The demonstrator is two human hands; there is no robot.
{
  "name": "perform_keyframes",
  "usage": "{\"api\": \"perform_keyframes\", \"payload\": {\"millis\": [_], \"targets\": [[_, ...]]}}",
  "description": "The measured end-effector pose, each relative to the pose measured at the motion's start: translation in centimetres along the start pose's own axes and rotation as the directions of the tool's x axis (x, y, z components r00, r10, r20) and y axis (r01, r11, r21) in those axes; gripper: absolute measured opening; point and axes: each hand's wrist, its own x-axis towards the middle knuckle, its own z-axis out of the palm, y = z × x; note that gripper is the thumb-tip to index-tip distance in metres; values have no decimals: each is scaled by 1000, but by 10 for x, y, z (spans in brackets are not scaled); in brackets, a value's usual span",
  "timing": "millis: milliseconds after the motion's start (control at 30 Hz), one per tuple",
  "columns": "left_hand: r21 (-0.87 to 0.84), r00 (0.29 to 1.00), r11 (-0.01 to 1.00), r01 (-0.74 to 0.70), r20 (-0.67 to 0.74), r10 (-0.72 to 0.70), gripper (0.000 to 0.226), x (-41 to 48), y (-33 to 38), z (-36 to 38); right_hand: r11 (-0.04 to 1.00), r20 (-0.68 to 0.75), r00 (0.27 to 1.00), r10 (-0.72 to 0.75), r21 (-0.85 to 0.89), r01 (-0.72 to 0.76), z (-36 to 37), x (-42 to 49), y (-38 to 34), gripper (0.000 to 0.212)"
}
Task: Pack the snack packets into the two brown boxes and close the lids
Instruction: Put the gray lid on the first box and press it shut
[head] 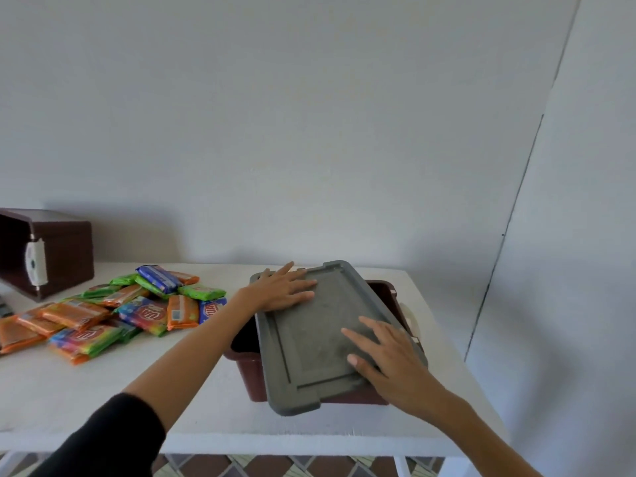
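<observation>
A brown box [253, 375] stands on the right half of the white table [103, 401]. A grey lid [309, 342] lies askew on top of it, leaving the box open at its left and far right corners. My left hand [284, 289] lies flat on the lid's far left corner with straight fingers. My right hand [382, 352] rests with spread fingers on the lid's near right part. A pile of several snack packets [113, 313] in orange, green and blue wrappers lies on the table to the left. A second brown box [51, 253] lies tipped on its side at the far left.
A white wall runs right behind the table. The table's front edge is near me, with tiled floor [275, 468] below it. A white latch [36, 261] shows on the tipped box's side.
</observation>
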Motion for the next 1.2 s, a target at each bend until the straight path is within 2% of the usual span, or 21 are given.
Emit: {"api": "perform_keyframes", "payload": {"millis": [200,300,433,500,567,600,633,667,733,767,833,933,1000,1100,1200], "targets": [[29,976,976,216,36,-217,55,-3,-5,7,995,-130,990,62,85,-51,-1,5,20,114],[73,932,933,352,62,-357,61,-10,6,5,991,-100,992,70,121,-58,-4,3,16,114],[249,878,846,471,-44,-476,71,-20,29,3,992,-70,995,68,115,-59,-9,-2,10,116],[274,877,833,480,-127,-464,68,-24,33,3,991,-52,995,88,108,-82,-9,-3,10,105],[225,882,855,467,-193,-430,61,-29,29,10,987,-45,990,136,94,-132,-7,-1,13,72],[187,883,869,457,-208,-420,59,-32,27,15,983,-44,985,166,86,-162,-6,1,16,61],[149,881,878,455,-217,-420,57,-35,26,20,981,-48,982,184,70,-180,-4,2,18,61],[117,875,880,460,-229,-427,57,-38,25,24,983,-62,981,182,45,-179,-2,4,19,72],[80,855,882,465,-299,-423,59,-42,23,27,984,-94,980,173,-18,-175,4,7,19,109],[75,846,886,457,-345,-406,60,-42,24,26,982,-120,976,179,-36,-185,6,9,19,118],[6,850,908,418,-354,-389,63,-44,25,24,982,-150,974,172,-48,-181,9,10,17,119],[-316,895,878,359,-153,-420,64,-47,26,21,989,-139,983,123,-70,-133,11,7,13,116],[-452,905,828,331,-97,-415,61,-51,26,18,991,-123,987,100,-80,-111,13,5,8,114],[-529,883,790,311,-146,-446,55,-59,28,10,991,-141,986,92,-82,-104,18,4,-1,110],[-498,848,797,340,-204,-489,53,-68,28,5,993,-166,983,74,-79,-88,21,8,-9,108]]}}
